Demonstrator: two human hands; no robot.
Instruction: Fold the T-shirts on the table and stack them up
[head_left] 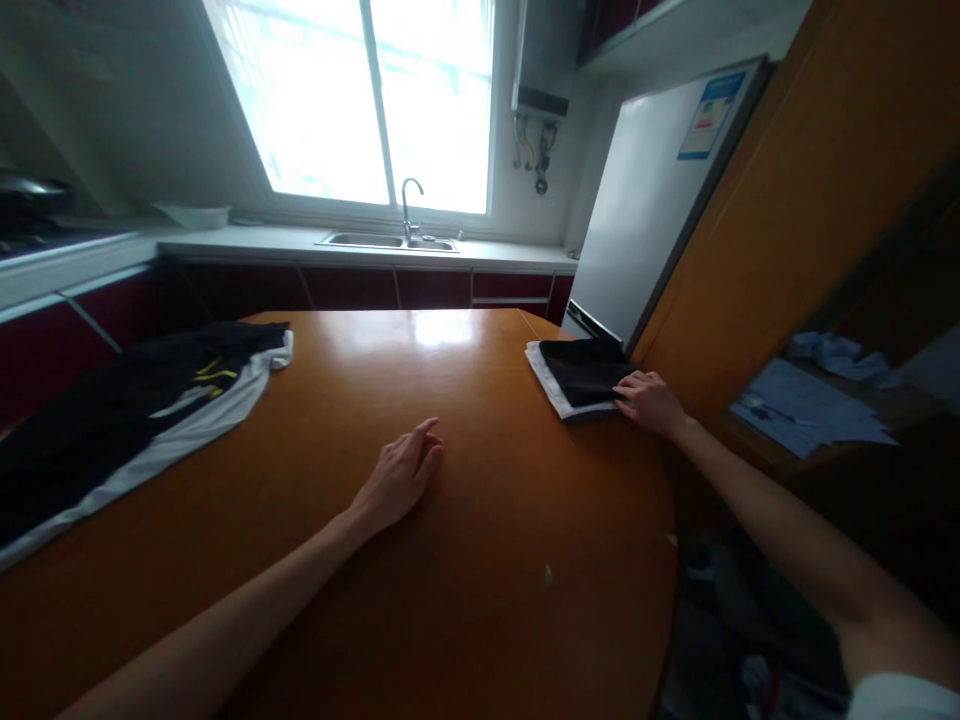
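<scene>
My left hand (401, 470) rests over the middle of the wooden table (480, 560), fingers loosely stretched out and nothing in them. At the table's right edge my right hand (651, 400) has its fingers closed at the near right corner of a folded black garment (585, 370). That black cloth lies on top of a folded white garment (553, 385), whose edge shows along the left and front. On the left side of the table, a black garment (172, 385) with yellow print is spread out over white fabric (225, 425).
Papers (810, 405) lie on a shelf to the right, beyond my forearm. Dark, jumbled cloth-like items (757, 620) sit low beside the table. A fridge (637, 200) stands behind the folded stack. The counter with a sink (367, 240) runs under the window.
</scene>
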